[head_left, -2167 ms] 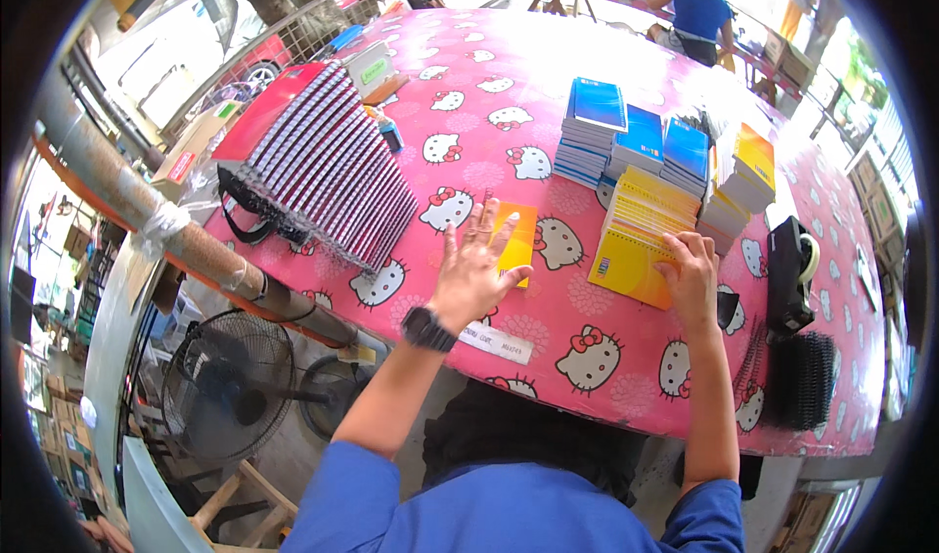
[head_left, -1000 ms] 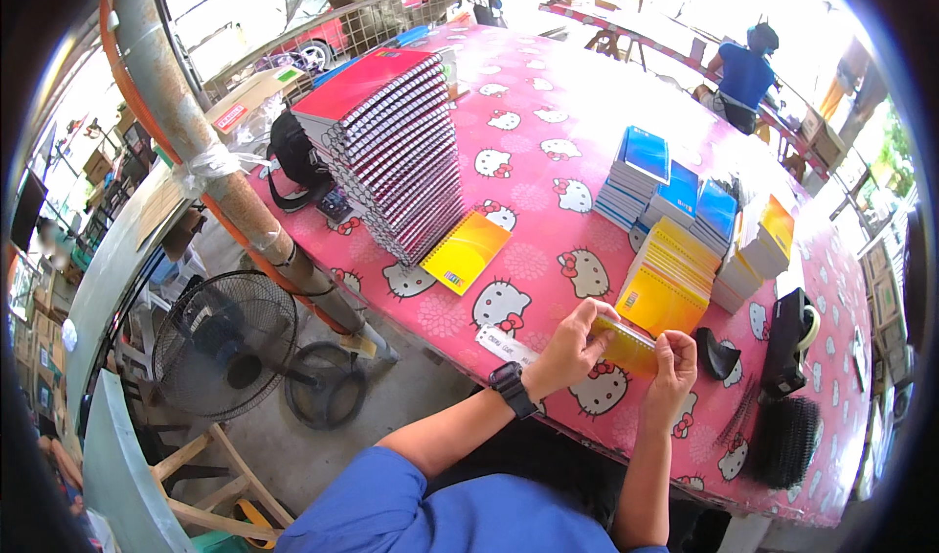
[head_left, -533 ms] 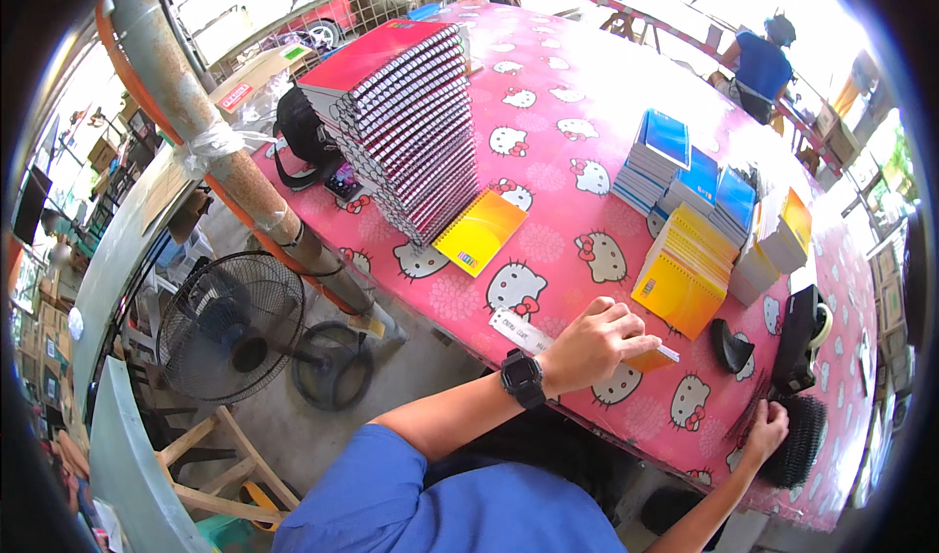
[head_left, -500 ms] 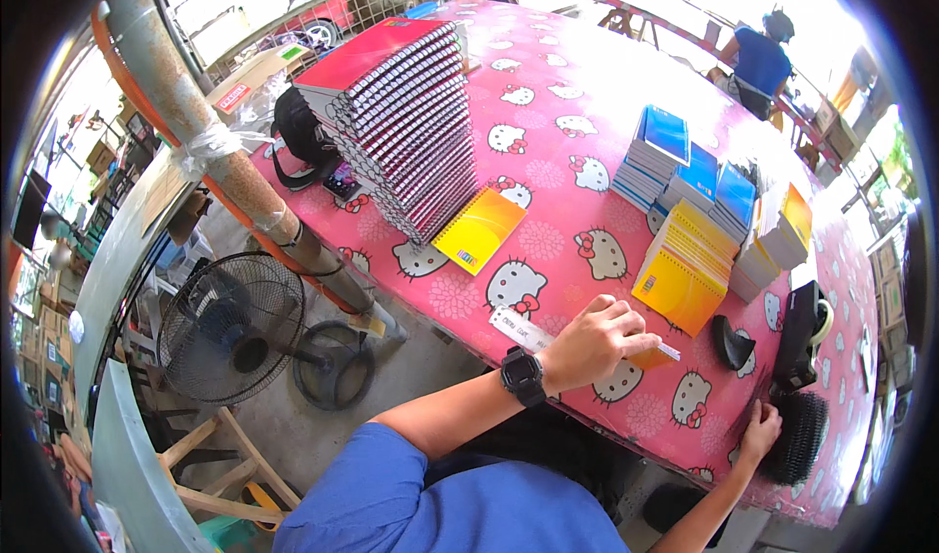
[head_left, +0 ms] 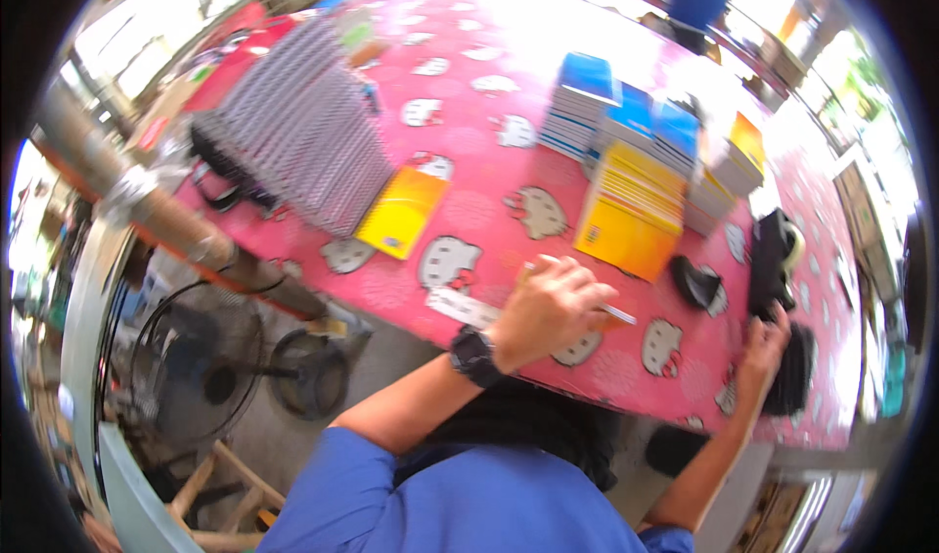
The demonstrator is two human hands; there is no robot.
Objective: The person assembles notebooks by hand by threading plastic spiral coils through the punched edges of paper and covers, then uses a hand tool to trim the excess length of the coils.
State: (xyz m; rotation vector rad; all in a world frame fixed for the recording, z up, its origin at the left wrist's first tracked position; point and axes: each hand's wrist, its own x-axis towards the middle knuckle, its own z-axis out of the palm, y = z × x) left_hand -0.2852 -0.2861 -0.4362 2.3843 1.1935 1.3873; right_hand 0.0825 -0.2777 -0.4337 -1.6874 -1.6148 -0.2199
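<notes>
The person's left hand (head_left: 548, 309), a dark watch (head_left: 476, 355) on its wrist, was closed in a pinch on a thin yellow booklet (head_left: 604, 310) held low over the near edge of the pink patterned surface (head_left: 489, 113). The right hand (head_left: 766, 343) reached to the near right and rested against a black pouch (head_left: 797, 372); whether its fingers had closed on it could not be told through the blur. A single yellow notebook (head_left: 403, 213) lay flat to the left, just beside a long leaning row of striped notebooks (head_left: 303, 132). Farther right stood a fanned yellow stack (head_left: 633, 211) and, beyond it, blue stacks (head_left: 626, 118). A white ruler (head_left: 465, 308) lay by the wrist. Judged from this, one booklet was being handled apart from the stacks. The next move would call for a steady pinch and an aligned set-down.
</notes>
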